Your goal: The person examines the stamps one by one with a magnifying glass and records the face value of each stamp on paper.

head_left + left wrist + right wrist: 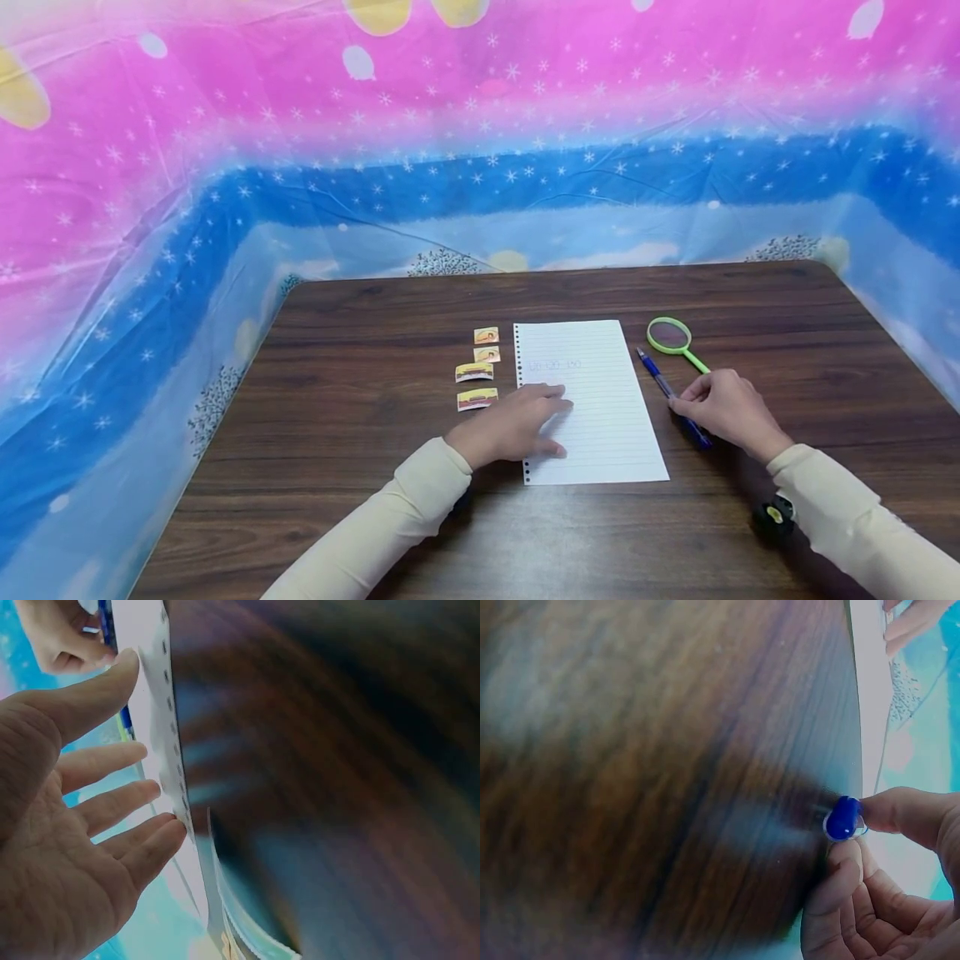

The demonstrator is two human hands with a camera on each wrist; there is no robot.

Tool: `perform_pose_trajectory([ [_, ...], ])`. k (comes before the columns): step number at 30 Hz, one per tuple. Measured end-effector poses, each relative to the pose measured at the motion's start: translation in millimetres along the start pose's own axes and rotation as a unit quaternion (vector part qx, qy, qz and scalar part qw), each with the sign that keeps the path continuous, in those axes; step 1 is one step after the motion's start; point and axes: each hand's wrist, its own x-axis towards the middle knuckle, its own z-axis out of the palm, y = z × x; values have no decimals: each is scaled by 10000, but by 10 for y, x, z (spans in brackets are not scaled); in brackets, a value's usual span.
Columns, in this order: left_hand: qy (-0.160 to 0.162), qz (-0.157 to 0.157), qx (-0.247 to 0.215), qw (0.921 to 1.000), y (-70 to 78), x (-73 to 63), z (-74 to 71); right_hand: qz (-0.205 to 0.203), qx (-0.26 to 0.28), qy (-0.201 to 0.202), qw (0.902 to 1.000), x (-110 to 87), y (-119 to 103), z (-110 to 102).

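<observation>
A white lined, hole-punched sheet of paper (592, 425) lies on the table, with a line of faint handwriting near its top. My left hand (517, 423) rests over the sheet's left edge, fingers spread and nearly straight; in the left wrist view the fingertips (174, 829) touch the paper. To the right of the sheet lies a blue pen (656, 372). My right hand (731, 408) pinches it between thumb and curled fingers, and the pen's rounded blue end (844, 817) shows in the right wrist view. Part of the pen's middle is hidden by the fingertips.
A green-rimmed magnifying glass (670, 335) lies beyond the right hand, its handle running toward the knuckles. Left of the paper are several small printed cards, among them a yellow and red card (477, 400). The brown wooden table (330, 375) meets a patterned cloth (480, 183) behind.
</observation>
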Motion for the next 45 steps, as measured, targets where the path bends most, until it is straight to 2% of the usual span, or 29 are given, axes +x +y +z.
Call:
perform_pose_trajectory([
  [8, 17, 49, 143, 9999, 2, 6, 30, 283, 343, 52, 9990, 10, -12, -68],
  [14, 57, 24, 89, 9999, -12, -3, 45, 129, 812, 203, 9964, 50, 2, -158],
  [21, 98, 29, 64, 9999, -18, 5, 59, -88, 1618, 241, 9865, 84, -6, -228],
  [28, 99, -20, 38, 9999, -14, 3, 58, 113, 1924, 294, 9808, 143, -10, -287],
  [40, 111, 80, 155, 9998, -7, -4, 39, 208, 2871, 424, 9567, 253, 7, -365],
  [45, 86, 37, 163, 9998, -7, -1, 49, 376, 2905, 473, 9550, 271, -15, -408],
])
